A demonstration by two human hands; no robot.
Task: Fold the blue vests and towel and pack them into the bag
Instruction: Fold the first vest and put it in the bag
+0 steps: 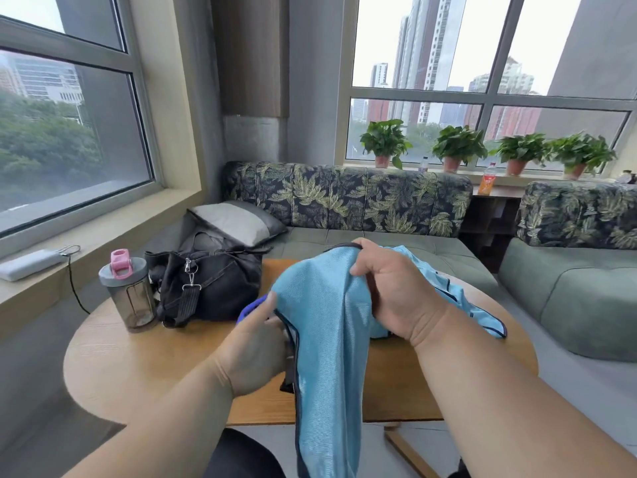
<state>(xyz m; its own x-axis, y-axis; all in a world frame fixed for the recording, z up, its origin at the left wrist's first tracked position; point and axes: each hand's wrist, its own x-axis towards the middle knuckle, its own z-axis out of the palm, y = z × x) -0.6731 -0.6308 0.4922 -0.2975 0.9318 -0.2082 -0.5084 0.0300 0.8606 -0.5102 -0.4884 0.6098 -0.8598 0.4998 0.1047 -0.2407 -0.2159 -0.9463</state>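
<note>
Blue vest (324, 339) hangs over the table's (138, 367) near edge; our left hand (256, 350) and right hand (393, 291) pinch its trim to straighten it for folding.

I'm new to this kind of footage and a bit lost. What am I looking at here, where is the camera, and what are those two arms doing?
There is no machine: one picture, from a camera worn on a person's head, looking forward and down at their own bare arms. The left hand and the right hand each grip a light blue mesh vest with dark trim, lifted above a round wooden table. More light blue cloth lies on the table behind the right hand. A black fabric bag stands on the table, beside a smoky clear bottle with a pink-and-grey lid. Nothing is seen going into the bag yet.
</note>
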